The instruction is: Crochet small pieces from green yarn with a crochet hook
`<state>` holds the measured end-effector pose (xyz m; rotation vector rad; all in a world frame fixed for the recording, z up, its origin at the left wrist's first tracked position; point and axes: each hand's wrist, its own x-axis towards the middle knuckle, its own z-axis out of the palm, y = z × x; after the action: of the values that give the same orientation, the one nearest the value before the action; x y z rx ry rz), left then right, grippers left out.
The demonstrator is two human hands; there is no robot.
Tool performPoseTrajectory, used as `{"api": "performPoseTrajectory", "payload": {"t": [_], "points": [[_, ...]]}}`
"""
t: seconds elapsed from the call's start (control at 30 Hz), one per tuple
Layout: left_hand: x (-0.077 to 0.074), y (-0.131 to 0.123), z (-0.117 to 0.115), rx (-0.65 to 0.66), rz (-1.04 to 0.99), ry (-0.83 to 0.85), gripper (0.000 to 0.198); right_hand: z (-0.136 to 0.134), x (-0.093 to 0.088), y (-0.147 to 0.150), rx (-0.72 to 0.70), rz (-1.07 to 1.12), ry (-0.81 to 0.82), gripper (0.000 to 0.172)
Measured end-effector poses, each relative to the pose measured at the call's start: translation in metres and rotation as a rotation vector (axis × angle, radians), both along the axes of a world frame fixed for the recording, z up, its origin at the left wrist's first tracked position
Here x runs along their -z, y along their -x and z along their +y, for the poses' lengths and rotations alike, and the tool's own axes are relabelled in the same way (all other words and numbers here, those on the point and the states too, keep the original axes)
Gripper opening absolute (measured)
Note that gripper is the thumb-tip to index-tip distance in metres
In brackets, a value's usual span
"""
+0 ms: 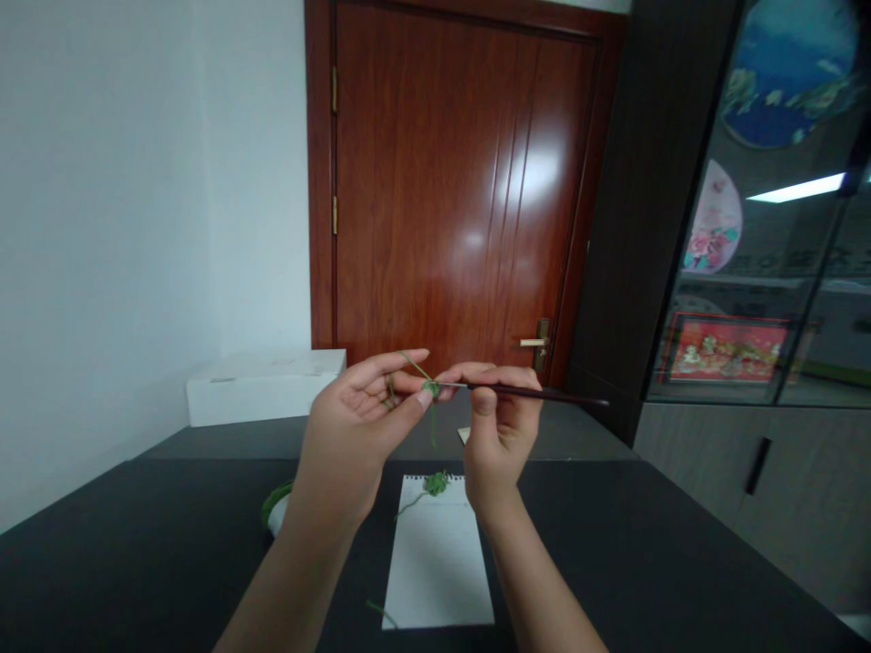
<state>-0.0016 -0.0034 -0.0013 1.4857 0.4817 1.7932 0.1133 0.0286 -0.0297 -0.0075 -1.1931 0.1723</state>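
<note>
My left hand (371, 399) pinches a small green crochet piece (431, 388) between thumb and a finger. Green yarn (416, 365) runs from the piece up over the raised index finger and loops round other fingers. A short tail of yarn hangs below the piece. In my right hand (502, 417) is a crochet hook (558, 395) with a dark handle, held level. Its thin metal shaft reaches left to the green piece, where the tip is hidden. Both hands are raised above the dark table (572, 544).
A white notepad sheet (439, 562) lies on the table, with another green crocheted piece (436, 483) at its top. Partly behind my left forearm is a white and green roll of yarn (278, 508). A white box (265, 385) stands back left; a glass cabinet (748, 299) is at right.
</note>
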Motion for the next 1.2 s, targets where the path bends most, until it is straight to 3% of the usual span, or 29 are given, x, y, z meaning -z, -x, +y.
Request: {"api": "performPoseTrajectory", "payload": {"t": [0.33, 0.93, 1.2], "points": [[0.0008, 0.0027, 0.0028, 0.055, 0.024, 0.006, 0.033, -0.0020, -0.0012, 0.0029, -0.112, 0.024, 0.045, 0.004], [-0.0001, 0.0076, 0.0023, 0.126, 0.064, 0.056, 0.034, -0.0045, -0.0028, 0.0048, -0.151, 0.071, 0.134, 0.007], [0.0006, 0.0094, 0.0031, 0.129, 0.071, 0.050, 0.035, -0.0037, -0.0014, 0.0049, -0.106, 0.059, 0.142, 0.010]]}}
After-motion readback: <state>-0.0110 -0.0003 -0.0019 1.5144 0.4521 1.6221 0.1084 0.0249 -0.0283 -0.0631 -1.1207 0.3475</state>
